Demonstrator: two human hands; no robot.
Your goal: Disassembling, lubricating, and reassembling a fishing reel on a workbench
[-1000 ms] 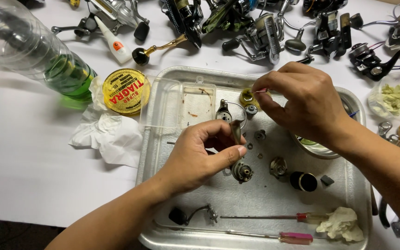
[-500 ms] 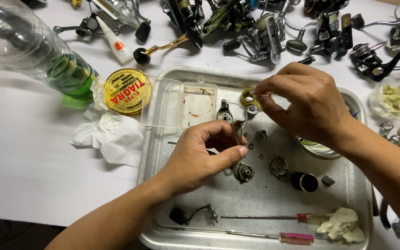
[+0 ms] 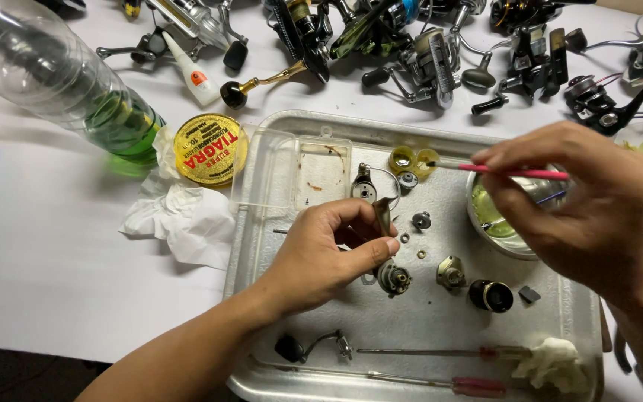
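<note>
My left hand (image 3: 329, 249) rests in a metal tray (image 3: 262, 223) and pinches a small dark reel part (image 3: 383, 216) between thumb and fingers. My right hand (image 3: 571, 197) holds a thin pink-handled brush (image 3: 515, 172); its tip points left at a small yellow two-well cap of grease (image 3: 413, 158). Loose reel pieces lie between the hands: a gear housing (image 3: 394, 278), a brass-toned piece (image 3: 450, 272), a black spool cap (image 3: 491, 295), washers and a screw. A round tin of greenish grease (image 3: 496, 216) sits partly under my right hand.
Two red-handled screwdrivers (image 3: 440, 351) and a grease-stained wad (image 3: 556, 362) lie at the tray's front. A crank handle (image 3: 310, 346), clear plastic lid (image 3: 295, 171), yellow line spool (image 3: 210, 149), crumpled tissue (image 3: 180, 216), plastic bottle (image 3: 53, 82), glue tube (image 3: 191, 71) and several fishing reels (image 3: 426, 52) surround it.
My right hand has drawn back to the right, away from the yellow cap, so the pink brush now shows with its tip at the cap. My left hand stays put with its part.
</note>
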